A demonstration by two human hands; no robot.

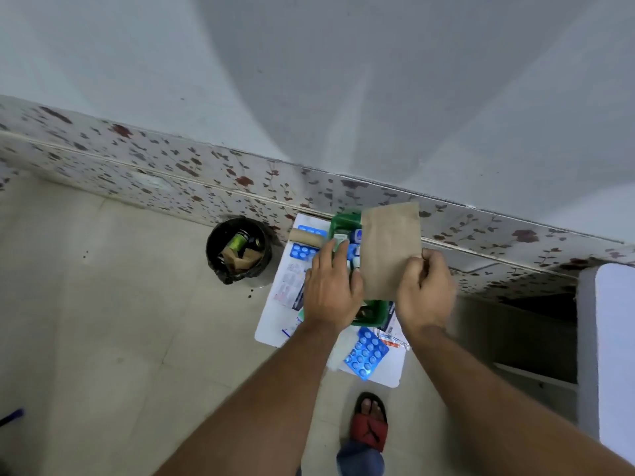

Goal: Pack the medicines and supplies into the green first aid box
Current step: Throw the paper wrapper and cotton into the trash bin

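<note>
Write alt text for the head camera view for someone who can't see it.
Two bare hands work over a green box on a white board: the right hand holds a brown paper packet, the left hand reaches inside. Blue pill strips lie nearby; a black bin stands left.

Floor (pixel 103 321), as I see it: white sheet (pixel 275 324) under box (pixel 376 312), blister packs (pixel 366 352); bin (pixel 238 250) beside sheet.

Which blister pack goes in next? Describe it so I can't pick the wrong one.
Start at the green first aid box on the white sheet. Just nearer the person lies a blue blister pack, the only one on that side; the others lie left of the box.
</note>
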